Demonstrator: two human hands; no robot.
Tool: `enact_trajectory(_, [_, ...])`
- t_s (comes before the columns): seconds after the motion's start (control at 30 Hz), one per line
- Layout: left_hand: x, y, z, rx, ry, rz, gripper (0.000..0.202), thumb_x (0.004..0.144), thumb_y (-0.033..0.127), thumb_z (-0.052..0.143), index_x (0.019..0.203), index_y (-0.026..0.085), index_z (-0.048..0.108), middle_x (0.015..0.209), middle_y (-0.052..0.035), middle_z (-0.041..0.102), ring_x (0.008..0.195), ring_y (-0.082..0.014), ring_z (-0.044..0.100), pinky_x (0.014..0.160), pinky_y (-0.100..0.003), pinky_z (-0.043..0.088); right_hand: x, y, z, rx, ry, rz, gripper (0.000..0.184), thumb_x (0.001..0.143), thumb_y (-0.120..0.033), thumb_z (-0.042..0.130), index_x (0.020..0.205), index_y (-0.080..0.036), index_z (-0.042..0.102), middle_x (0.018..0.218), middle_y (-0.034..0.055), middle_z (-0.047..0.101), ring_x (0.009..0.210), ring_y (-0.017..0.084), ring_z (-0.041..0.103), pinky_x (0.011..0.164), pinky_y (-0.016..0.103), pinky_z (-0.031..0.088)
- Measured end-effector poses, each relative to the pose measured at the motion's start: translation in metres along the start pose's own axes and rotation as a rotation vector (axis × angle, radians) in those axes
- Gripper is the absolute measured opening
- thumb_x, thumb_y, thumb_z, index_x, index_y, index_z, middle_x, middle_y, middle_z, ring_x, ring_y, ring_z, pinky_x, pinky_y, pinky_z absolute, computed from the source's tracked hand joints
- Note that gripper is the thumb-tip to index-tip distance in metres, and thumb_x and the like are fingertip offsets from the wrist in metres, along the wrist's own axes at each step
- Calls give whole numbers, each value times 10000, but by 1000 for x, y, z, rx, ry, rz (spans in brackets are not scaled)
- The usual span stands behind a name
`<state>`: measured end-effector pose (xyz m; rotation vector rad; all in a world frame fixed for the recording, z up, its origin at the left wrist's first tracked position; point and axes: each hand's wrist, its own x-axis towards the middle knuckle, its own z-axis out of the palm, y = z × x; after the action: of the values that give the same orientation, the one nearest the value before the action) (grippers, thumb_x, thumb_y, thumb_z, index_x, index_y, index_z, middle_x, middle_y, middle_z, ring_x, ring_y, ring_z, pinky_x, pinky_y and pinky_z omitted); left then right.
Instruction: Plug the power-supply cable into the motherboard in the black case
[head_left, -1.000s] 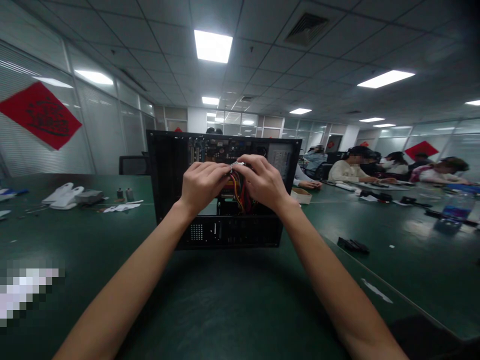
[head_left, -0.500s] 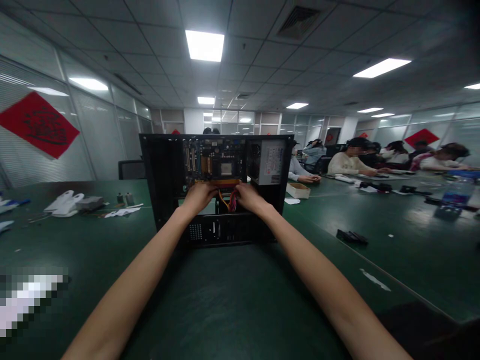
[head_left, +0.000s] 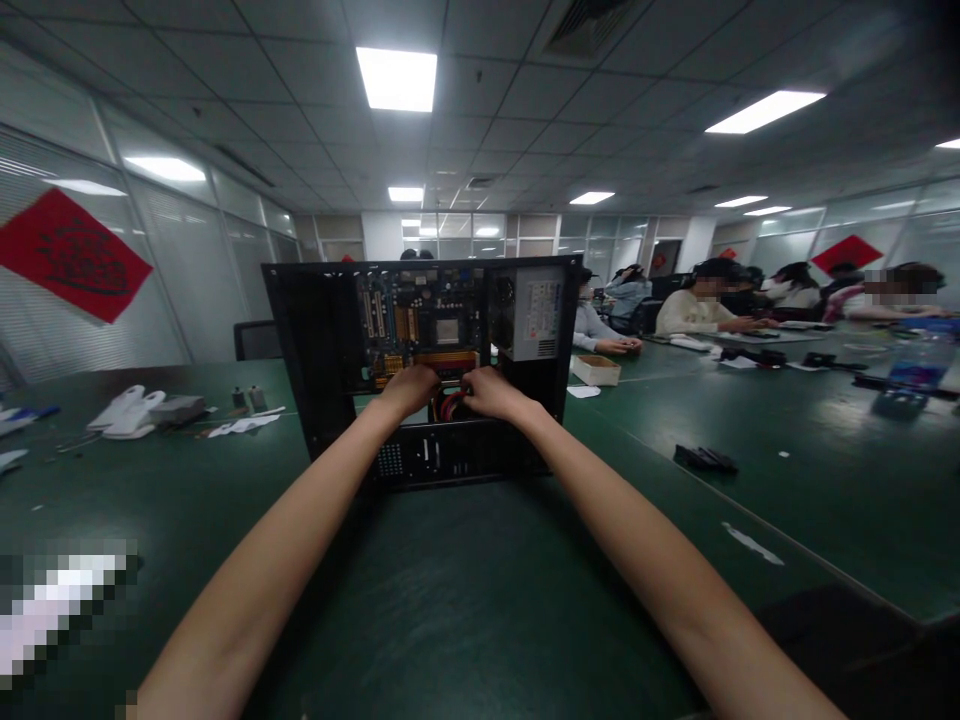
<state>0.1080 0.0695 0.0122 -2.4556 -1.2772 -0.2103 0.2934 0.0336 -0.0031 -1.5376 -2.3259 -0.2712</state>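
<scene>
Head view, and here we are at the computer case (head_left: 296, 340), standing on the table (head_left: 465, 590) straight ahead, its long side running left to right. The red-tinged wires (head_left: 453, 406) loop low inside it, right between the hands, the right hand (head_left: 491, 392) looking nearer than the left hand (head_left: 409, 391); both are curled inward (whether either is pinching a wire, I can't tell).

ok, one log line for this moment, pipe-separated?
left hand: at case, grip unclear | right hand: at cables, grip unclear | case: open side facing camera | power supply: upper right, in case
</scene>
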Motion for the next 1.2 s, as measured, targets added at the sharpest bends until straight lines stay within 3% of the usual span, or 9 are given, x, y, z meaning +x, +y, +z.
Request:
enact_trajectory(0.37, [-6,3,-6,57,-11,-17,325,973,239,480,1115,159,762,1117,-176,741,1076,-317,702,881,-370,537,3,4,4,-6,-26,-25,257,884,-191,611,1091,-115,742,1098,148,751,1052,258,681,829,274,457])
enact_trajectory(0.67, [5,5,-1,109,-18,-34,333,963,223,482,1131,84,734,1131,-226,724,1070,-339,701,881,-390,552,1,3,2,-26,-25,-45,211,873,-174,627,1041,-108,735,1092,146,742,1048,249,672,817,267,445])
enact_trajectory(1.0, [7,1,3,-45,44,-65,309,931,239,545,1129,123,753,1150,-233,716,1132,-392,671,945,-463,522,3,4,3,-76,-20,-103,198,910,-161,594,1085,-110,672,1160,145,685,1107,247,633,865,276,434])
enact_trajectory(1.2, [1,-1,4,-64,34,-79,318,950,263,525,1141,159,758,1129,-197,734,1099,-352,691,921,-419,537,11,1,3,-135,18,-161,229,955,-139,500,1159,-114,601,1244,163,604,1064,253,640,854,316,465])
